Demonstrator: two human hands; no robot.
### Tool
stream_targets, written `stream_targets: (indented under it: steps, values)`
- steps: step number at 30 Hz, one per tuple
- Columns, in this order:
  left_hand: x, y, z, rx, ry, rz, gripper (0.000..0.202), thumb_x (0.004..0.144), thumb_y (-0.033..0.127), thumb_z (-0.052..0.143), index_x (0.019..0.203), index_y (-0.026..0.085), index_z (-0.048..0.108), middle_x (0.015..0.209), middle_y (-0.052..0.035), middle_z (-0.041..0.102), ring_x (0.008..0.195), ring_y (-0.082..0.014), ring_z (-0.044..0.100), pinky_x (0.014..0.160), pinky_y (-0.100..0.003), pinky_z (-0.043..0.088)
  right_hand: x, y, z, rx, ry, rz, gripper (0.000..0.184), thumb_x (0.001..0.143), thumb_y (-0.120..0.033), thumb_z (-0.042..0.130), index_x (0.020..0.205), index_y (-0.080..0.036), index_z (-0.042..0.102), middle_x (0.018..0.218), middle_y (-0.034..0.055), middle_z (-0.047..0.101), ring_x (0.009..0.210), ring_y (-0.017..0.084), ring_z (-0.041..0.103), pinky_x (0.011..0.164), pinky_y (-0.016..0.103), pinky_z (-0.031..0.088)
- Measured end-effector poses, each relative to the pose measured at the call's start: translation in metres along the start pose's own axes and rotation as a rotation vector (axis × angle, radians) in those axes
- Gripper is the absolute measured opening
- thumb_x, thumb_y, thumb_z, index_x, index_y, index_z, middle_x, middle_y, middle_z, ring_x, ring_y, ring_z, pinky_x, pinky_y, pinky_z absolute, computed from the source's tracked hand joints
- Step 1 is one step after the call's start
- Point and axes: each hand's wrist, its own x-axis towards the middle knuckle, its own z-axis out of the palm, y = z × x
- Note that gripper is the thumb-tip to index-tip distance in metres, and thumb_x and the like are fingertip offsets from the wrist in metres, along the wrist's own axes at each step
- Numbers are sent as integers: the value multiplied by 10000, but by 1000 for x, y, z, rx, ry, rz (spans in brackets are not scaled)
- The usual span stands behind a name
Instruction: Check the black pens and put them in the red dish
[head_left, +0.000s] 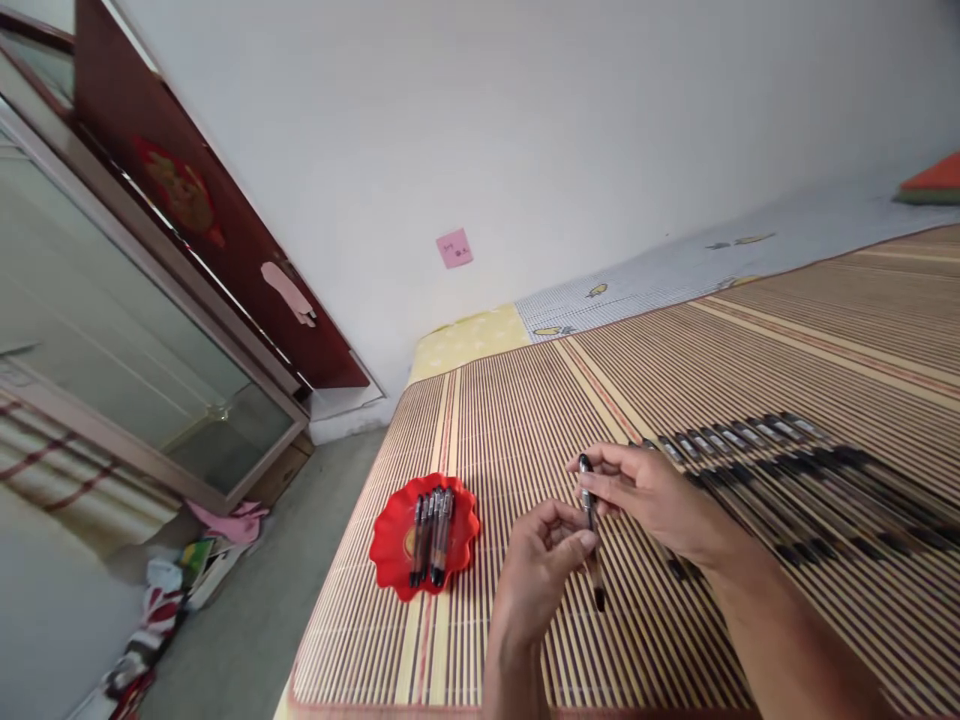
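Both my hands hold one black-capped pen (598,590) above the striped mat. My right hand (637,490) pinches its capped upper end, while the fingers of my left hand (547,555) close round its clear barrel lower down. To the left, a red scalloped plate (386,545) carries several similar pens (431,530) lying side by side. On the right, beyond and partly behind my right hand and forearm, a row of pens (810,490) lies on the mat, with several loose caps or pen tops in line along its far side.
A striped bamboo mat (517,430) covers the bed. The bed's edge drops to a grey floor (247,590) on the left. A white wall with a pink note (454,249) stands behind. At far left are a dark red door (225,230) and a glass-fronted frame (135,300).
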Motion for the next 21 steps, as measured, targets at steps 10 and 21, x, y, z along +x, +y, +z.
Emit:
stream_targets:
  steps: [10,21]
  values:
    - [-18,27,-30,209,169,37,241,755,304,838,877,144,706,731,-1,653,658,-108,577,624,-227,490,-3,-7,-3,17,16,-33,476,888,-570,669,1146,-170,670,848,58,705,686,150,645,580,270,505]
    - [-27,37,-153,478,630,2,379,562,463,840,713,175,645,501,40,580,387,-99,473,415,-229,364,-4,-2,-29,-55,235,-24,473,828,-598,677,1031,-172,708,843,92,737,631,163,656,514,268,519]
